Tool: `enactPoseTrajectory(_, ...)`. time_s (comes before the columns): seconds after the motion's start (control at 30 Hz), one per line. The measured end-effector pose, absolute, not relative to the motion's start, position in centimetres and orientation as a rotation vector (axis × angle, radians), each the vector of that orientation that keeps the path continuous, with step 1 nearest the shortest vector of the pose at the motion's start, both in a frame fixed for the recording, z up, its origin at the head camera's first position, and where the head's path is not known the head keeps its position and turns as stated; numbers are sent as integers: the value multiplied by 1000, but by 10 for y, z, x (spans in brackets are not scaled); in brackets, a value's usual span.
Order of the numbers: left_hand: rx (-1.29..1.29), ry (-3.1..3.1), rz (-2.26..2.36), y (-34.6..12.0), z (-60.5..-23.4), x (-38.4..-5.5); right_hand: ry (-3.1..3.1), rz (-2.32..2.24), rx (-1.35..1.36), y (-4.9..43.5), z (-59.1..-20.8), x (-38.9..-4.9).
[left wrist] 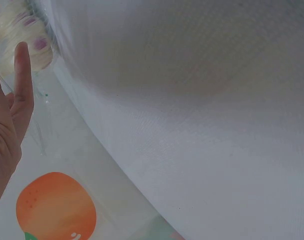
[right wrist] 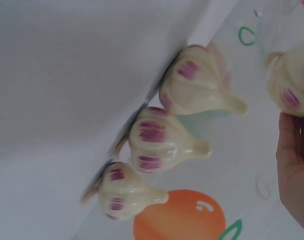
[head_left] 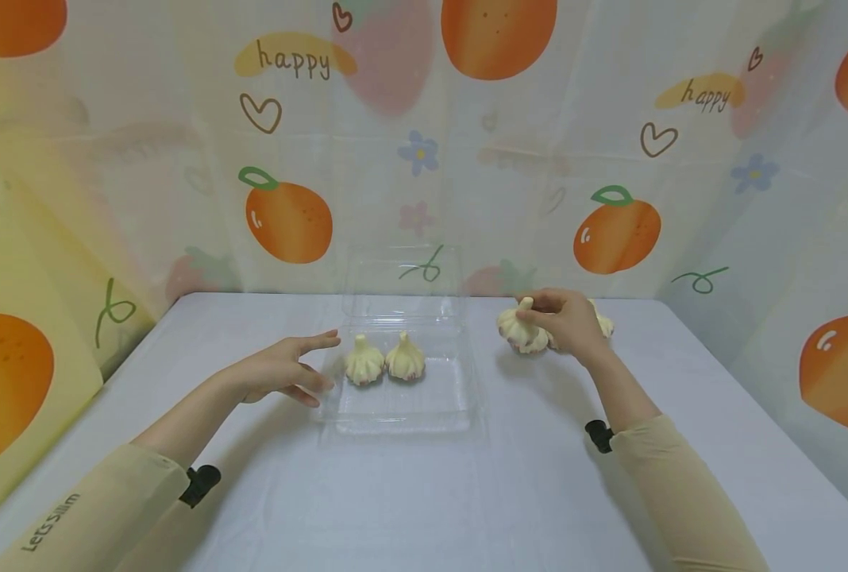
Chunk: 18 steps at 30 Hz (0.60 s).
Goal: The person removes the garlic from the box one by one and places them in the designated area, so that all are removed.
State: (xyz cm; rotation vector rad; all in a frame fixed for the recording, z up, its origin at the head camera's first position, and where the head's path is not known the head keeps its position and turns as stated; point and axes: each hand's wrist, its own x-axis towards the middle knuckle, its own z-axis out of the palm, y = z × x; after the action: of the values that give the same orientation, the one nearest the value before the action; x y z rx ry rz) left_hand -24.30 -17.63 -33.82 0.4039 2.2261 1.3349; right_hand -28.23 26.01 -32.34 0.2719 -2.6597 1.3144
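Observation:
My right hand [head_left: 567, 322] pinches a garlic bulb [head_left: 515, 330] by its upper part, lifted above the table right of the box. Beneath and behind that hand, more bulbs are partly hidden in the head view; the right wrist view shows a garlic bulb [right wrist: 192, 82], a second bulb [right wrist: 154, 140] and a third bulb [right wrist: 125, 192] in a row. My left hand [head_left: 281, 371], fingers spread, is at the left side of a clear plastic box [head_left: 447, 393]; whether it touches the wall I cannot tell. Two garlic bulbs [head_left: 364, 362] stand side by side inside the box.
The box's hinged clear lid [head_left: 402, 278] stands raised at the back. A white cloth covers the table [head_left: 395, 500]. Behind it hangs a curtain [head_left: 495, 183] printed with oranges, and black straps [head_left: 201, 485] sit around the wrists.

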Motion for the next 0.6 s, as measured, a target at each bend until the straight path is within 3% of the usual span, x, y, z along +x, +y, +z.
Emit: enactPoseTrajectory(0.6, 380, 2232, 1330, -177, -339, -244, -2784, 1355, 260, 299, -336, -287)
